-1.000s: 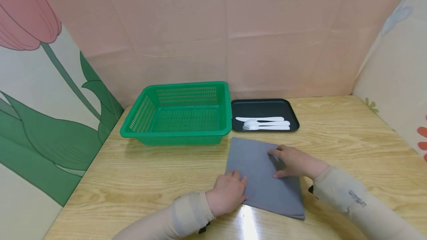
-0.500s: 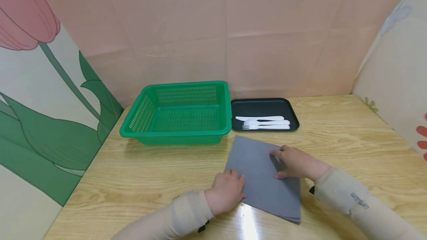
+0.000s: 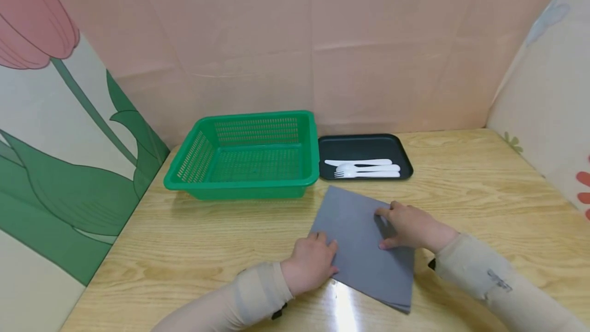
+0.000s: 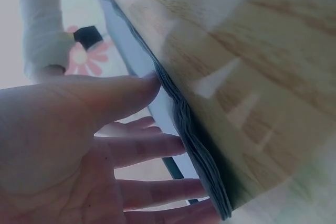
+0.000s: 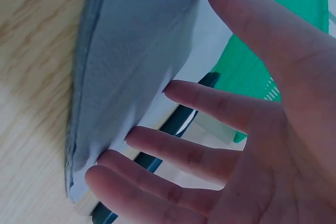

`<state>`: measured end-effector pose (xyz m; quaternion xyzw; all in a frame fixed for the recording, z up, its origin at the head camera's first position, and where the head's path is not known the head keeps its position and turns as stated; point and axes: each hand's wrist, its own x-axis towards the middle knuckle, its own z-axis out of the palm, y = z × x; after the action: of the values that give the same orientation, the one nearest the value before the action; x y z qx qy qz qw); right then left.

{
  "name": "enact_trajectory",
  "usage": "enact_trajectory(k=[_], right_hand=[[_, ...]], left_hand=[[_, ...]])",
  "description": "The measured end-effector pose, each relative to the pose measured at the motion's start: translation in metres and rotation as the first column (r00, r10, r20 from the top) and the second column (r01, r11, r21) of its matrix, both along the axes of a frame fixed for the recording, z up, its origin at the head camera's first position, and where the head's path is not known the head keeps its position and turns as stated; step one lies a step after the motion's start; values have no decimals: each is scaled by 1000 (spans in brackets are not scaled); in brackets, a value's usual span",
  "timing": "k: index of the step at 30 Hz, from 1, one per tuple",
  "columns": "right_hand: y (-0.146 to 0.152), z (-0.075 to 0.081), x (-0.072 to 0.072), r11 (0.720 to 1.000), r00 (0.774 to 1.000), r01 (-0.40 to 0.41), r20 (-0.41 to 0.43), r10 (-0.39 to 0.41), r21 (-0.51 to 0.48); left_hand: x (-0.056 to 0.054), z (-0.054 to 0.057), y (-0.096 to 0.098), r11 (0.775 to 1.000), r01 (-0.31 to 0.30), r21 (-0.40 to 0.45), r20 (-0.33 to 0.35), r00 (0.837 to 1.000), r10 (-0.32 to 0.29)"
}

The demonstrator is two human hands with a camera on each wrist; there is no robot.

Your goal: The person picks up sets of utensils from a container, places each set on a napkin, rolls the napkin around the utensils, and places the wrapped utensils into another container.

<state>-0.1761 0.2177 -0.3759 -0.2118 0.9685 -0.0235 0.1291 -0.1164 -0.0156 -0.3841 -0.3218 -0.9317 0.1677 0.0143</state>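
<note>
A grey folded cloth (image 3: 357, 250) lies flat and slanted on the wooden table, several thin layers showing along its edge in the left wrist view. My left hand (image 3: 310, 264) is at its left edge near the front corner, with thumb and fingers touching the border. On the right part of the cloth rests my right hand (image 3: 410, 225), thumb and fingers spread apart with the tips on the fabric. In the right wrist view, the fingertips (image 5: 139, 135) touch the top surface, which dips slightly between them and the thumb.
A green slotted basket (image 3: 249, 185) stands at the back left. Beside it, a black tray (image 3: 355, 147) holds a white plastic knife (image 3: 364, 163), a spoon (image 3: 384, 168) and a fork (image 3: 373, 174). Behind them rises a pink backdrop (image 3: 239, 40).
The cloth has turned slightly clockwise: its far corner has shifted right and its near corner left. My left hand has moved a little left, and my right hand slightly right; both stay on it.
</note>
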Motion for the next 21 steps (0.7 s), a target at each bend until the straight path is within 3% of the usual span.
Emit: enact_trajectory(k=[21], right_hand=[[-1,2,6,1000,1000,23,-7,-23,15]], left_hand=[[-4,0,-4,993,-57,102,94,994,48]])
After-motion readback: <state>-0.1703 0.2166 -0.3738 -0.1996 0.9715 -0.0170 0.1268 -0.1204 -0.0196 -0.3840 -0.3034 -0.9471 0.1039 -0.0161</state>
